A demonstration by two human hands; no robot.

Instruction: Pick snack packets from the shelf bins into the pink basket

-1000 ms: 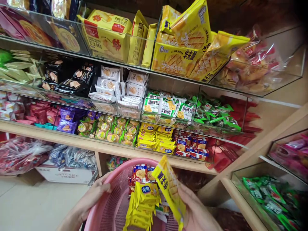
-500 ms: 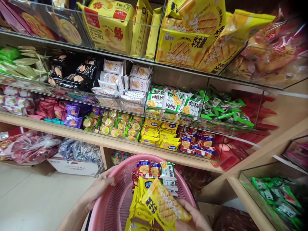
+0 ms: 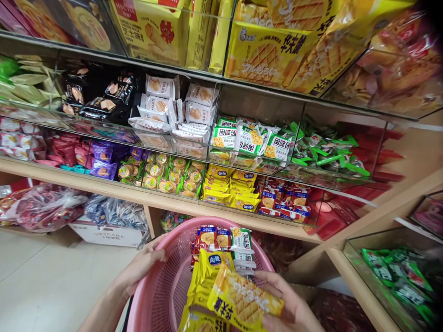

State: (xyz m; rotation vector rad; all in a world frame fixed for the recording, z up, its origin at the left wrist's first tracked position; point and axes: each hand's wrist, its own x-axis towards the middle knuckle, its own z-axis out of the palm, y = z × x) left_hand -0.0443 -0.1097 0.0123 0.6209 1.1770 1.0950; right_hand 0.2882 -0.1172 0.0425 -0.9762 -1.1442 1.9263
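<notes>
A pink plastic basket sits low in the middle of the view. My left hand grips its left rim, fingers curled over the edge. Inside lie several snack packs: small yellow packs, red packs and green-and-white packs. My right hand holds a larger yellow waffle-biscuit pack, laid flat over the other packs in the basket.
Glass-fronted shelves of packaged snacks fill the wall ahead: big yellow boxes on top, white, black and green packs in the middle, yellow and red packs lowest. A wooden ledge runs below. Bagged goods and a cardboard box sit on the floor left.
My right hand has lowered the yellow waffle pack from upright above the basket to flat on the packs inside. The view has dropped slightly. My left hand stays on the rim.
</notes>
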